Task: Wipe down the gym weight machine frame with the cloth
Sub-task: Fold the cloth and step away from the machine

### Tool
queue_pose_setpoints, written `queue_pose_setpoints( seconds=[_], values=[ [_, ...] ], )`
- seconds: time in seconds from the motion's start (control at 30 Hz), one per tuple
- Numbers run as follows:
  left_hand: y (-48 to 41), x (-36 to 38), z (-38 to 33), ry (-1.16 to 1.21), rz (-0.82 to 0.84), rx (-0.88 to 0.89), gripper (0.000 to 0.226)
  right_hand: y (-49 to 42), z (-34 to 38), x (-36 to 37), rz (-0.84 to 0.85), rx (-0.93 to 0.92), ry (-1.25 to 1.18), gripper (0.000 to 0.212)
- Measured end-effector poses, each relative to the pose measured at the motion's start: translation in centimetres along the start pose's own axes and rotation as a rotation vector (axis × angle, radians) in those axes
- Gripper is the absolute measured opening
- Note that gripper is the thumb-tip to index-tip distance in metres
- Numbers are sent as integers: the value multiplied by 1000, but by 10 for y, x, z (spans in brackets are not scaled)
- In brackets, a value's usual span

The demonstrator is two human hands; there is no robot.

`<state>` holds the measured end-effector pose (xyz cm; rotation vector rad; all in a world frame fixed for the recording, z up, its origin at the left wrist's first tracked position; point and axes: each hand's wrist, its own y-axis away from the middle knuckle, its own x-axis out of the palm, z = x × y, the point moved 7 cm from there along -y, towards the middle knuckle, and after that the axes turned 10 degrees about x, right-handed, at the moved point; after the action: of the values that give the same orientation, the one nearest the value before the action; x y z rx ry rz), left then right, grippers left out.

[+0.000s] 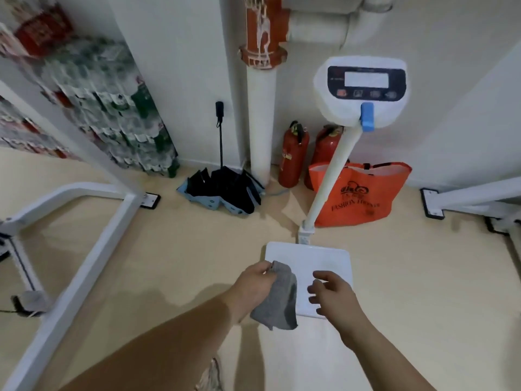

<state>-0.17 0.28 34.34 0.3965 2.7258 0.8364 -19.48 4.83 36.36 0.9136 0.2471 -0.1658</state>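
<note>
white machine frame (pixel 86 277) off at 9 o'clock on the floor, left hand (pixel 255 283) around 6 pinching the grey cloth (pixel 279 300) by its top edge, cloth dangling, right hand (pixel 332 294) just beside at 5, fingers loose, holding nothing, scale platform (pixel 310 255) underneath

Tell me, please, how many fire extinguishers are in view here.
2. The first extinguisher stands beside the pipe; the second extinguisher stands next to it, partly behind the pole and the bag. More may hide behind the bag.

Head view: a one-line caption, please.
Left hand holds a grey cloth over a white floor scale; right hand open beside it.
</note>
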Motion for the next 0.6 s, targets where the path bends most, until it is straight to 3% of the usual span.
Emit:
queue_pose_setpoints(
  seconds=[0.2, 0.33, 0.5, 0.6],
  values=[
    [-187, 34, 139, -153, 108, 19, 28, -203, -74, 63, -33, 39, -1, 27],
    [-270, 57, 191, -51, 184, 34, 22, -313, -110, 71, -148, 26, 52, 36],
    [-334, 52, 235, 133, 126, 12, 16, -393, -118, 63, -274, -50, 159, 36],
    [-365, 39, 289, -103, 119, -61, 42, -428, -126, 84, -237, -48, 232, 31]
  ],
)
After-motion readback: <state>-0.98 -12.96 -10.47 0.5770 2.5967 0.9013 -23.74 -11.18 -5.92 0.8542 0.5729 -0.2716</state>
